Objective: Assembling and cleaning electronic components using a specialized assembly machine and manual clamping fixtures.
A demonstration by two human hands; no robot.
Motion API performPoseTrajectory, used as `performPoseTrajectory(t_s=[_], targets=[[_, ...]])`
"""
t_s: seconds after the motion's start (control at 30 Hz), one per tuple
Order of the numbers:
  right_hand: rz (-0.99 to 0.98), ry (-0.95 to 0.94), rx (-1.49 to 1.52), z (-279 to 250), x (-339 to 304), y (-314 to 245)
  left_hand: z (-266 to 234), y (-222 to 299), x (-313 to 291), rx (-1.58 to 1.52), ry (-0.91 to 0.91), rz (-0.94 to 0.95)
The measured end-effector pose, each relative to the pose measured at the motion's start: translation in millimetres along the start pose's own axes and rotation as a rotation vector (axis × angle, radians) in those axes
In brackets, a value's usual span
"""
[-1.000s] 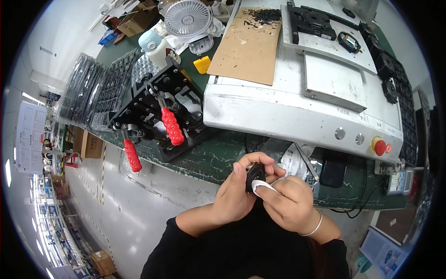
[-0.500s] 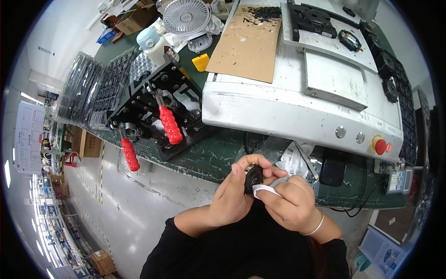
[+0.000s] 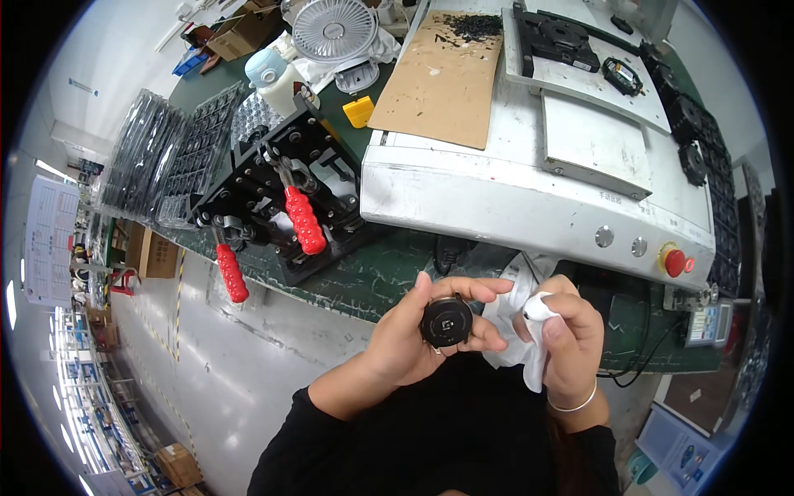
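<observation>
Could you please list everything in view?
round part: one, black, in left hand
cloth: one, white, in right hand
machine: one, white, on table
table: one, green, under machine
cardboard: one, brown, on machine
buttons: two, silver, machine front
knob: one, red, machine front
fixture: one, black, left of machine
handles: two, red, on fixture
fan: one, white, behind fixture
bottle: one, white and blue, behind fixture
trays: several, clear, left of fixture
block: one, yellow, left of machine
left hand: one, bare, lower centre
right hand: one, bare, lower centre

From the head, one fisheye looks down on left hand [image 3: 402,332] and right hand [image 3: 576,339], close below.
</observation>
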State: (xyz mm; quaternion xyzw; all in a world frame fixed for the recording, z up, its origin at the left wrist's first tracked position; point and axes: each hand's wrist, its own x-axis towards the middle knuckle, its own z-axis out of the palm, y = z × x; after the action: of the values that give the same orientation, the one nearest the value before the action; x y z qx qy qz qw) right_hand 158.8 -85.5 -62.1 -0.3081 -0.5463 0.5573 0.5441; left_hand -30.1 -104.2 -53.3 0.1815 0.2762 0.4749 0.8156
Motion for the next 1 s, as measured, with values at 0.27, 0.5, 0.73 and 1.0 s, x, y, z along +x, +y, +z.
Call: performPoseTrajectory(t_s=[0.27, 0.5, 0.73, 1.0], targets=[[0.332, -0.092, 0.554, -10, 11, 2, -23, -11, 13, -0.019, -0.398, -0.133], [0.309, -0.421, 0.342, -44, 15, -10, -31, -2, 14, -0.044, -0.398, -0.061], [0.040, -0.573, -0.528, -37, 25, -29, -30, 3, 9, 0.043, -0.369, -0.024], [0.007, 0.074, -0.037, 1, 1, 9, -2, -9, -2, 0.505, -0.203, 0.170]])
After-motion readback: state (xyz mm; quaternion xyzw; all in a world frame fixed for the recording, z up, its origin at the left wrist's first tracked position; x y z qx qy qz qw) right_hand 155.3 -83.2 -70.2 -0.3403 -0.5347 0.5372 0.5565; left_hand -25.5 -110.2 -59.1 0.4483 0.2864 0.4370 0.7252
